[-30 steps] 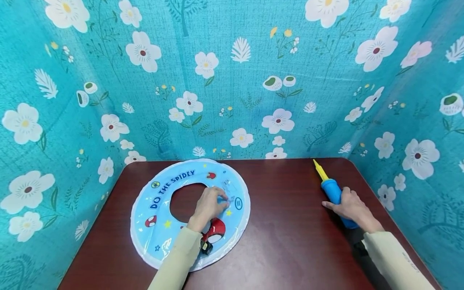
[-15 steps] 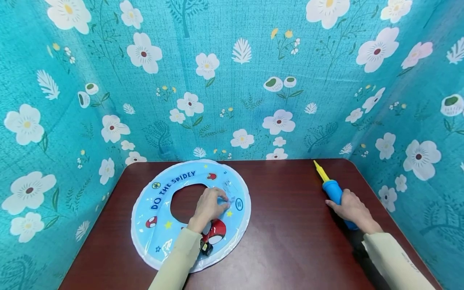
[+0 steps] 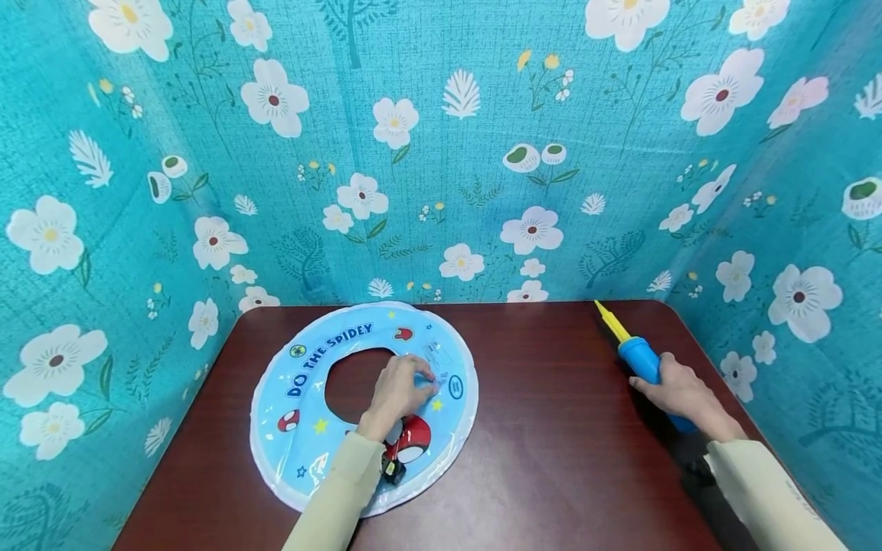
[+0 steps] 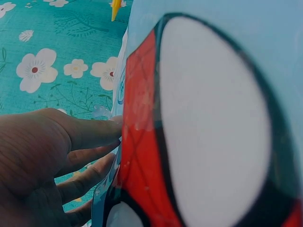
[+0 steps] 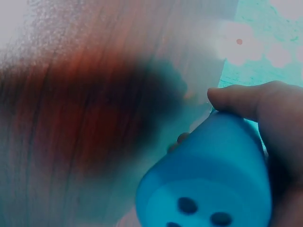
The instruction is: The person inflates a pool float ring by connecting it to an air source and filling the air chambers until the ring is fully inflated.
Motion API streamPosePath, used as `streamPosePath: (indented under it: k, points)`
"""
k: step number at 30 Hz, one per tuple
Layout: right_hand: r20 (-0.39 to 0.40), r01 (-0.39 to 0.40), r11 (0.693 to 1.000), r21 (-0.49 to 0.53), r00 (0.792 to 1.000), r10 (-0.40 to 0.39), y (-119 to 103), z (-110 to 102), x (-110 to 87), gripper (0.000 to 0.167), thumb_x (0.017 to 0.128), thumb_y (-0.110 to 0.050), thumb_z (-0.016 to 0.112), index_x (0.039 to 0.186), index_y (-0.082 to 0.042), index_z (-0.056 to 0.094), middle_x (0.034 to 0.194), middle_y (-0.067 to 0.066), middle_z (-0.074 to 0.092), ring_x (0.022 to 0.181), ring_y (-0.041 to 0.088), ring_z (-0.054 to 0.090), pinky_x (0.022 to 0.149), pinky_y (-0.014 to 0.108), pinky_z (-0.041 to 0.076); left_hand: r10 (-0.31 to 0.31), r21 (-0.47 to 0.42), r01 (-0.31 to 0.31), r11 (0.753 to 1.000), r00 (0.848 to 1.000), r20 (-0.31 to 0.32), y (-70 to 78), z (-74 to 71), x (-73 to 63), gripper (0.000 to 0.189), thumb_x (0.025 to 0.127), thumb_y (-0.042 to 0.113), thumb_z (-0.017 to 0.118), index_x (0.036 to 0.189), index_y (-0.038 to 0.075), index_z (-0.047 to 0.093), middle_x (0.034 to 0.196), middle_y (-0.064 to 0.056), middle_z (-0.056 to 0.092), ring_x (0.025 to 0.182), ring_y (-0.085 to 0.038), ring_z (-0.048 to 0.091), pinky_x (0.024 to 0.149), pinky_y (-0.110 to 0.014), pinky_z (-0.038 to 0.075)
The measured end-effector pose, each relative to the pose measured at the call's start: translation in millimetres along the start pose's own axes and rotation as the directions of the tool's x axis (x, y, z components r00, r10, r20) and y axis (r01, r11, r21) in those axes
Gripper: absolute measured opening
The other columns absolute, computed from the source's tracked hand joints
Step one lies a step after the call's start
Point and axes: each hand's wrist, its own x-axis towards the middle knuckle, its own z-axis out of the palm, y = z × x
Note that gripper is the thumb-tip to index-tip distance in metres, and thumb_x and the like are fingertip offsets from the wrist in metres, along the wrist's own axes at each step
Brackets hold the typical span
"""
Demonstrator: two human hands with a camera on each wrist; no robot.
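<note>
A flat light-blue swim ring [image 3: 279, 448] with a white edge and "DO THE SPIDEY" lettering lies on the left of the table. My left hand [image 3: 398, 390] reaches over its inner hole and pinches at the ring's right side, thumb and forefinger close together. In the left wrist view, a clear plastic valve [image 4: 101, 111] shows just past the fingertips. At the right, a blue hand pump [image 3: 641, 360] points its yellow nozzle [image 3: 612, 321] toward the back. My right hand [image 3: 682, 392] grips the pump's body from above; the right wrist view shows its holed end.
The dark red-brown table [image 3: 537, 428] extends between ring and pump. Teal flowered cloth [image 3: 441, 176] hangs along its back and both sides. Below the left wrist, a small black device [image 3: 393, 470] overlaps the ring.
My right hand and the pump's body have shifted slightly right, while the nozzle tip stays at nearly the same spot. The left hand and swim ring look unchanged.
</note>
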Motion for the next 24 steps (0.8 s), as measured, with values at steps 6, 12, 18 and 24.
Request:
streamPosePath:
  k: [6, 12, 18, 24]
  points:
    - [0.005, 0.032, 0.999, 0.007, 0.999, -0.032, 0, -2, 1.3, 0.092, 0.097, -0.045, 0.074, 0.139, 0.022, 0.026, 0.113, 0.042, 0.053, 0.094, 0.049, 0.059, 0.071, 0.057, 0.058, -0.007, -0.003, 0.007, 1.0, 1.0, 0.004, 0.0, -0.5, 0.5, 0.01, 0.092, 0.028, 0.087, 0.1, 0.022, 0.085, 0.126, -0.001, 0.072, 0.126, -0.026, 0.057, 0.107, -0.051, 0.051]
    - [-0.024, 0.052, 0.999, 0.001, 0.998, -0.052, -3, -3, 1.6, 0.088, 0.093, -0.041, 0.08, 0.135, 0.02, 0.032, 0.112, 0.041, 0.055, 0.091, 0.047, 0.06, 0.069, 0.055, 0.059, -0.016, -0.001, 0.016, 1.0, 1.0, 0.014, 0.3, -2.4, -0.1, 0.01, 0.092, 0.028, 0.086, 0.101, 0.022, 0.085, 0.128, -0.001, 0.072, 0.128, -0.027, 0.056, 0.109, -0.053, 0.05]
    - [-0.106, 0.129, 0.991, -0.02, 0.986, -0.131, -9, -4, -3.8, 0.091, 0.09, -0.043, 0.084, 0.136, 0.018, 0.035, 0.114, 0.041, 0.057, 0.09, 0.047, 0.06, 0.066, 0.055, 0.06, -0.022, -0.009, 0.022, 1.0, 1.0, 0.021, 1.2, 0.8, 0.9, 0.011, 0.092, 0.027, 0.086, 0.102, 0.022, 0.084, 0.129, -0.002, 0.071, 0.128, -0.027, 0.055, 0.109, -0.054, 0.05]
    - [-0.138, 0.19, 0.981, -0.048, 0.971, -0.195, -22, -7, -4.6, 0.088, 0.088, -0.045, 0.087, 0.135, 0.014, 0.04, 0.113, 0.038, 0.062, 0.087, 0.042, 0.063, 0.066, 0.056, 0.061, -0.008, -0.012, 0.008, 1.0, 1.0, 0.016, -0.4, -0.3, 0.2, 0.012, 0.092, 0.027, 0.086, 0.102, 0.021, 0.085, 0.13, -0.002, 0.071, 0.129, -0.028, 0.055, 0.109, -0.055, 0.049]
